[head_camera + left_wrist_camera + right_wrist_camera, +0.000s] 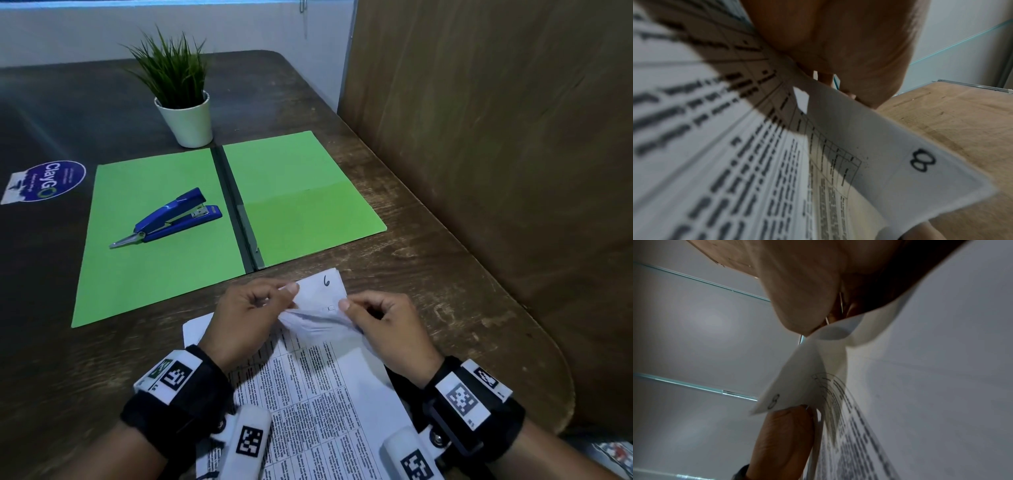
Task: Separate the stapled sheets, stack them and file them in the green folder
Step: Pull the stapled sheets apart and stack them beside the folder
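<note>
A set of printed white sheets [318, 387] lies on the near part of the wooden table, its far corner lifted and crumpled. My left hand [253, 308] pinches that corner from the left and my right hand [373, 318] pinches it from the right. The top sheet there bears a handwritten 6 [326, 281]. In the left wrist view a sheet corner marked 8 [922, 160] curls up off the printed sheets [735, 146]; the same corner [774, 401] shows in the right wrist view. The green folder [164, 233] lies open flat beyond the sheets.
A blue stapler [171, 217] rests on the folder's left leaf. A potted plant [183, 102] in a white pot stands behind the folder. A brown partition [496, 171] walls the table's right side. A sticker [51, 180] lies far left.
</note>
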`<state>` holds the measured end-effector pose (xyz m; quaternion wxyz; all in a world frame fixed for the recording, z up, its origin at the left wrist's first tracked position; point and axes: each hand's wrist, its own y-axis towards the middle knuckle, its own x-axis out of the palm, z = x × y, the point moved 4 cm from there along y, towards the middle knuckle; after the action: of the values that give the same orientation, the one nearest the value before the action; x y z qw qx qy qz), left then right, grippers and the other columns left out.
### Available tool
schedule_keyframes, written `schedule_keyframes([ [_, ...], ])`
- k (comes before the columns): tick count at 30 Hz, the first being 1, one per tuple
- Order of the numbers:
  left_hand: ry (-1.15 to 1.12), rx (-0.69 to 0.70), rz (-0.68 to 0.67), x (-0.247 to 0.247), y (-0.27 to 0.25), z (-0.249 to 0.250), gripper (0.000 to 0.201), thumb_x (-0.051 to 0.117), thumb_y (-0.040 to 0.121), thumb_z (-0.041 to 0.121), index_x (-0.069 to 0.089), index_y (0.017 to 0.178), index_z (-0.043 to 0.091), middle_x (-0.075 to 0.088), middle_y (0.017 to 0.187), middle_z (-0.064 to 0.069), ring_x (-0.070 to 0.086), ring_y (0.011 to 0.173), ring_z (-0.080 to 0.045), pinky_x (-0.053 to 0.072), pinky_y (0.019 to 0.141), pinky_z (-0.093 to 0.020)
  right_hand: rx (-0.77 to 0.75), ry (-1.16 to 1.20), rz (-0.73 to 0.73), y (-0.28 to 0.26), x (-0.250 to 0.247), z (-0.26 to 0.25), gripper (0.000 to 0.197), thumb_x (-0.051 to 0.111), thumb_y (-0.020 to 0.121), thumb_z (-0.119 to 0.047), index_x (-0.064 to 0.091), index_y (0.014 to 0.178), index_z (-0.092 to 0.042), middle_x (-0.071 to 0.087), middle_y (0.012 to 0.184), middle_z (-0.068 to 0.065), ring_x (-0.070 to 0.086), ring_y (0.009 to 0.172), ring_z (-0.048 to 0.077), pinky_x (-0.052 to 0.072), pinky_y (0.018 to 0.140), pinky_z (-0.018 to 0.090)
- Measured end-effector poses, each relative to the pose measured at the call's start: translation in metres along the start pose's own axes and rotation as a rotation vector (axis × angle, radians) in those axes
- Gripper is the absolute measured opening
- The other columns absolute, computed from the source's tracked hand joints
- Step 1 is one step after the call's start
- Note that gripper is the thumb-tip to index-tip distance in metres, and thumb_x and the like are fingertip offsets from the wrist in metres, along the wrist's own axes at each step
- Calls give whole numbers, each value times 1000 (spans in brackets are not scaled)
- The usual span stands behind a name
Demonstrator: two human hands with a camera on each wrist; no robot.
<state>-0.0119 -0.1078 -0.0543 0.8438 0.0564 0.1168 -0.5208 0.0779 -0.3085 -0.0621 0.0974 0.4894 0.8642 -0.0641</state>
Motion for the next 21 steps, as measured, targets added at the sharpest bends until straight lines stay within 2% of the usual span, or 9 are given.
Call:
schedule_keyframes([
  [1, 20, 1, 10, -1, 1, -1, 11, 75, 85, 33, 80, 78, 25, 76, 94, 17, 69, 95, -4, 52, 84, -29, 28, 11, 0, 1, 0, 2, 14, 73, 89, -18, 78, 76, -21, 73, 70, -5, 59, 62, 7, 46, 60, 25],
  [2, 38, 11, -1, -2, 1, -4, 6, 79, 84, 25, 78, 87, 30, 75, 98, 19, 69, 97, -3, 53, 86, -27, 45, 14, -5, 1, 0, 4, 9, 74, 88, -16, 80, 82, -20, 76, 76, -4, 63, 66, 6, 47, 60, 23],
  [4, 35, 35, -27, -2, 1, -9, 30, 81, 83, 16, 74, 104, 35, 73, 107, 24, 67, 104, 4, 52, 91, -18, 58, 4, -10, 1, 0, 7, 9, 75, 87, -14, 80, 85, -20, 76, 78, -6, 66, 67, 4, 47, 58, 19],
  [6, 42, 61, -44, -2, 1, -7, 36, 80, 83, 15, 73, 110, 36, 71, 111, 29, 64, 108, 8, 50, 90, -11, 41, -3, -21, 0, 0, 5, 10, 74, 87, -11, 80, 84, -19, 75, 76, -8, 64, 64, 1, 45, 55, 15],
  [12, 122, 68, -9, -3, 2, -9, 26, 81, 82, 20, 75, 96, 41, 70, 101, 33, 65, 96, 6, 49, 79, -19, 8, -26, -13, 0, 0, 0, 13, 82, 79, -11, 76, 69, -17, 71, 69, -5, 58, 58, 2, 44, 55, 18],
  [15, 97, 57, -20, -2, 2, -9, 21, 82, 81, 21, 75, 89, 39, 71, 94, 30, 66, 81, 2, 50, 70, -22, 31, -1, -26, -2, 1, -1, 21, 79, 83, -13, 74, 64, -21, 66, 61, -6, 51, 49, 0, 39, 47, 16],
  [18, 78, 44, -1, 0, 2, -8, 8, 80, 83, 31, 76, 82, 38, 74, 88, 20, 60, 64, -8, 49, 64, -28, 35, 7, -25, -2, 1, -3, 26, 71, 90, -25, 74, 65, -21, 66, 62, 4, 54, 58, 8, 41, 55, 26],
  [19, 63, 36, 3, 0, 2, -6, 4, 76, 84, 38, 76, 80, 37, 75, 88, 17, 62, 65, -13, 50, 67, -31, 24, 15, -20, -2, 1, -4, 29, 68, 92, -31, 74, 67, -18, 66, 66, 13, 54, 60, 12, 41, 59, 30],
  [21, 33, 29, 12, 0, 1, -3, 23, 67, 84, 48, 78, 74, 29, 75, 89, 16, 69, 82, -10, 52, 79, -32, 4, 19, 3, -1, 1, -5, 32, 64, 94, -34, 72, 70, -13, 67, 70, 18, 56, 63, 18, 45, 65, 37],
])
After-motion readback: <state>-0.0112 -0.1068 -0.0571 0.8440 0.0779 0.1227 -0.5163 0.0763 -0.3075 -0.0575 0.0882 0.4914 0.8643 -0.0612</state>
